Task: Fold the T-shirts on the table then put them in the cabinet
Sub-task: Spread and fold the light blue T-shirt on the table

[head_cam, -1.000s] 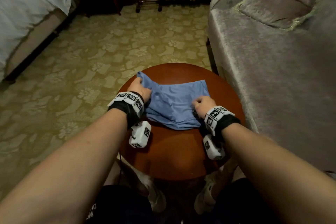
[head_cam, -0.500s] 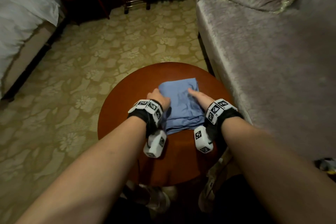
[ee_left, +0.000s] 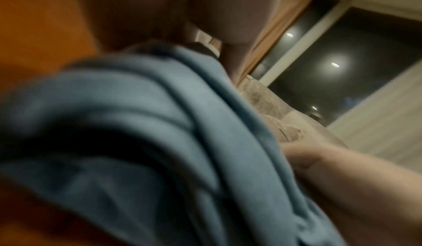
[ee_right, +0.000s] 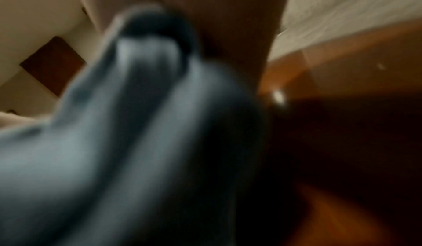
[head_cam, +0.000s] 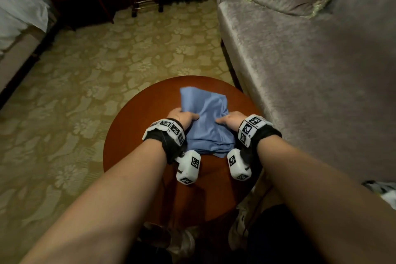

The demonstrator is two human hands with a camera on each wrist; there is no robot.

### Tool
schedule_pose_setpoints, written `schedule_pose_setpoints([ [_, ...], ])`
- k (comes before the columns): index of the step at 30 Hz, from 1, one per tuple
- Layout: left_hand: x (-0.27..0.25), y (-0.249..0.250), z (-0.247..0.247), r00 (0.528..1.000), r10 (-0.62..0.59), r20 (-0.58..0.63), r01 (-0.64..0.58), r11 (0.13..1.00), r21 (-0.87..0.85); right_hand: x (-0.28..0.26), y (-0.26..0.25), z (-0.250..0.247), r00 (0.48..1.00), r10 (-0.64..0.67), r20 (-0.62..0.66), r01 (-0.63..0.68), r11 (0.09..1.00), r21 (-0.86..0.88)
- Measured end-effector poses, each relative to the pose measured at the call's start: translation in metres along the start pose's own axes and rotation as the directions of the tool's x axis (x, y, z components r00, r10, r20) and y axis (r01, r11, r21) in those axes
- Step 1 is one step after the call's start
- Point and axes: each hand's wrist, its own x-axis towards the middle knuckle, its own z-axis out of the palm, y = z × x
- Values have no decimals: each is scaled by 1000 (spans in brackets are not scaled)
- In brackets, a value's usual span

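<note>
A folded blue T-shirt (head_cam: 205,120) lies on the round wooden table (head_cam: 132,135), slightly toward its far right part, its far end spreading flat and its near edge stacked in several layers that bunch between the two hands. Both forearms reach forward from the near edge of the scene, nearly parallel, each wrist wrapped in a black band carrying white marker blocks. The left hand (head_cam: 182,117) sits at the shirt's left edge with its thumb lying over the top of the cloth and its fingers tucked down beside and under the fold, so it grasps that side of the T-shirt. The right hand (head_cam: 230,120) is at the shirt's right edge, thumb pointing left across the fabric and the other fingers hidden beneath the cloth, gripping that side as well. The left wrist view shows thick blue folds close to the lens with the other hand's fingers touching the fabric on the far side; the right wrist view is heavily blurred, showing only blue-grey cloth and the brown tabletop. A grey velvet sofa (head_cam: 310,92) stands just right of the table, and a patterned yellow carpet (head_cam: 107,60) covers the floor to the left and beyond.
</note>
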Motion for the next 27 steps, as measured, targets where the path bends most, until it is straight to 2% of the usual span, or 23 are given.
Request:
schedule_pose_setpoints([
  [2,-6,14,-8,990,142,-19,-140,988,72,-4,-15,-8,985,-53,-165,63,997,54],
  [4,-18,28,-18,968,249,-22,-241,953,185,-18,-34,-14,930,-221,-294,218,975,-43],
  [6,-29,38,-28,943,332,2,-316,894,318,-41,-56,-15,854,-462,-239,375,866,-332],
  [8,-43,46,-38,912,407,42,-381,809,448,-66,-74,-15,786,-610,-100,404,630,-663],
  [9,-50,49,-41,896,438,76,-415,762,497,-75,-79,-16,767,-640,-49,385,521,-762],
  [10,-60,52,-45,877,468,110,-449,717,533,-83,-82,-19,766,-642,-25,351,450,-821],
  [12,-80,57,-50,844,515,151,-500,652,569,-98,-82,-30,782,-623,-28,291,405,-867],
  [15,-107,61,-55,801,578,158,-542,588,600,-123,-78,-51,780,-619,-91,282,477,-832],
  [19,-142,64,-59,745,648,162,-608,557,566,-160,-76,-79,748,-626,-218,382,676,-630],
  [23,-175,80,-53,689,710,143,-683,572,454,-203,-71,-110,648,-625,-436,499,780,-377],
  [27,-219,111,-35,555,813,175,-819,495,290,-249,-62,-149,512,-578,-635,550,789,-274],
])
